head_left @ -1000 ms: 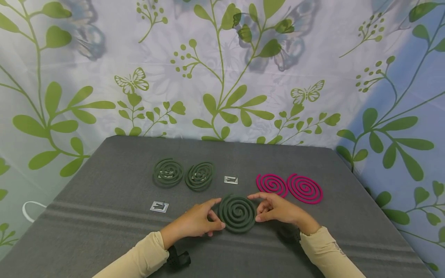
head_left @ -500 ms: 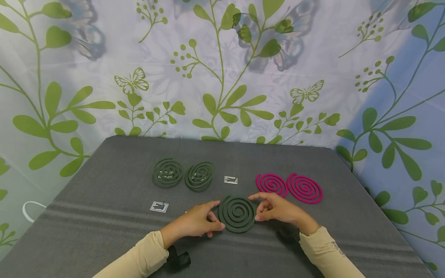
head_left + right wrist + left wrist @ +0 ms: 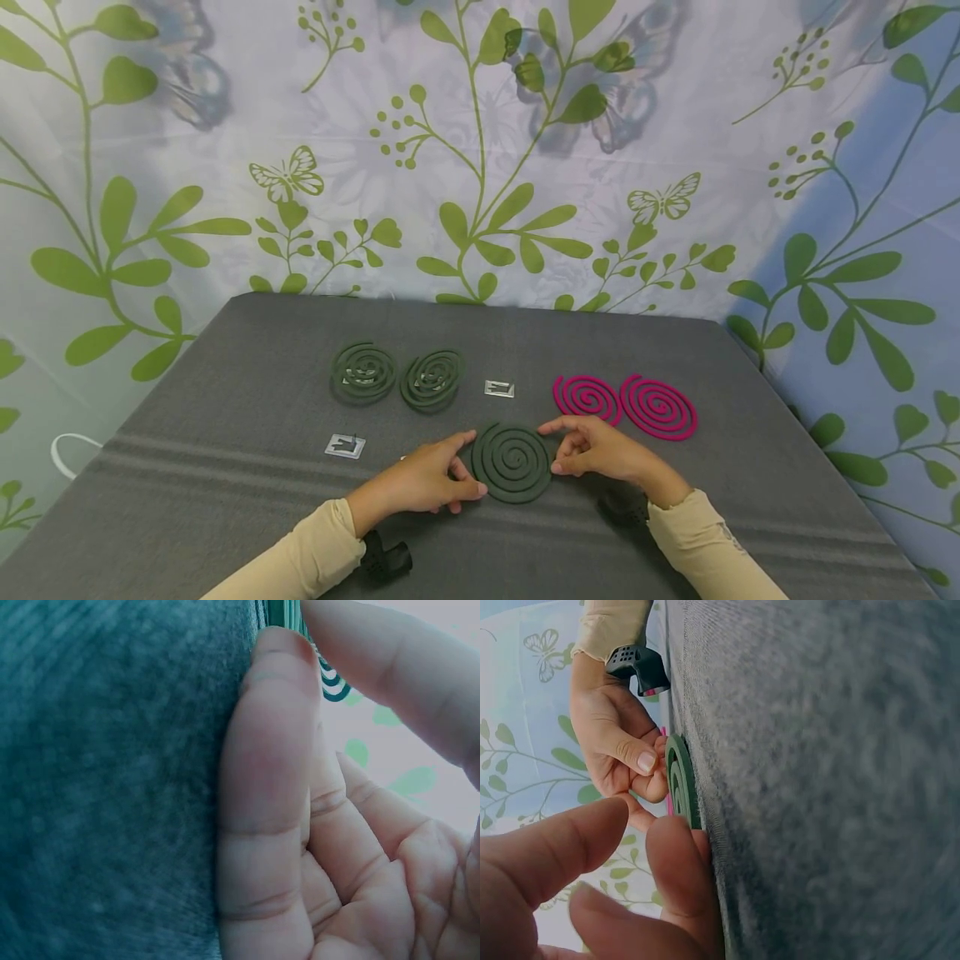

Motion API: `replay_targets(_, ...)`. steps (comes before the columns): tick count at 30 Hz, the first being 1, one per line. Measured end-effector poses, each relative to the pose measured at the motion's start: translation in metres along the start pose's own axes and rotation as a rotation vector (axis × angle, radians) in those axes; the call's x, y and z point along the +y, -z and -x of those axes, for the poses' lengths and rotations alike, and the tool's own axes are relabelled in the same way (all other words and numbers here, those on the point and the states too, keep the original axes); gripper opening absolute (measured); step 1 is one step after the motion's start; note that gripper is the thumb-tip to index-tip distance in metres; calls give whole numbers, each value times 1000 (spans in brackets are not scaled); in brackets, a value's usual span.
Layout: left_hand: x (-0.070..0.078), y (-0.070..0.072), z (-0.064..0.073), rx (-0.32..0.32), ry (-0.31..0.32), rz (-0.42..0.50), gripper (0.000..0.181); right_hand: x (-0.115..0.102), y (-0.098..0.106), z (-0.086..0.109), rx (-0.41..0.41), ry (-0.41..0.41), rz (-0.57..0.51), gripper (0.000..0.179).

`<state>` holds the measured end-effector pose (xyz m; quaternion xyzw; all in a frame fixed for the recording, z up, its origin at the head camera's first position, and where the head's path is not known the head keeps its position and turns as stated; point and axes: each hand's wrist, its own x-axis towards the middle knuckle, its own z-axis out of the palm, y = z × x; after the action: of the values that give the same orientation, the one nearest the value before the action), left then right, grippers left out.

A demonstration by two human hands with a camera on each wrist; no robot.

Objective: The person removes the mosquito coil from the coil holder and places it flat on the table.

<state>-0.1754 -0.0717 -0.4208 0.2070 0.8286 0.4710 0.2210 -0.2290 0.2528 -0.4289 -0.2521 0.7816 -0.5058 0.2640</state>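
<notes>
A dark green mosquito coil (image 3: 512, 461), a close-wound spiral, lies flat on the grey table between both hands. At its left rim are the thumb and index fingertip of the left hand (image 3: 420, 477), set apart from each other. The right hand (image 3: 600, 450) has its index fingertip at the upper right rim and its thumb lower down, the other fingers bent inward. In the left wrist view the green coil (image 3: 681, 776) shows edge-on, low on the cloth. Finger and thumb in the right wrist view flank the coil's edge (image 3: 281, 613).
Two looser green coils (image 3: 363, 372) (image 3: 432, 380) sit over small metal stands at the back left. Bare metal stands (image 3: 498, 388) (image 3: 345, 446) lie nearby. Two pink coils (image 3: 587, 397) (image 3: 658, 407) are beyond the right hand. A patterned curtain (image 3: 480, 150) hangs behind the table.
The green coil's rings look flatter and more even than a second ago. The left index fingertip has drawn slightly back from the rim; otherwise both hands stay nearly still.
</notes>
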Motion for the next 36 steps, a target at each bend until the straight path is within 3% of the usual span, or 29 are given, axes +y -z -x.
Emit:
replay_targets(2, -10, -1, -5, -5, -28, -23, 90, 0, 0, 0, -4, 2, -17, 63)
replay_targets(5, -13, -1, -7, -9, -33, -32, 90, 1, 1, 0, -10, 9, -36, 61)
replay_targets(8, -9, 0, -5, -13, -22, -37, 87, 0, 1, 1, -12, 18, -48, 60)
replay_targets(9, 1, 2, -1, -16, -6, -21, 87, 0, 1, 1, -12, 20, -50, 59)
replay_targets(12, 12, 4, 4, -18, 0, -15, 84, -2, 2, 2, -9, 18, -63, 57)
replay_targets(18, 21, 10, 8, -38, -19, -27, 77, -3, 4, 3, -7, 13, -63, 57)
replay_targets(27, 23, 23, 10, -90, -102, -31, 63, -3, 5, 1, 7, 31, -63, 56)
replay_targets(36, 20, 35, 7, -131, -206, -23, 59, -8, 0, -2, 42, 173, -121, 49)
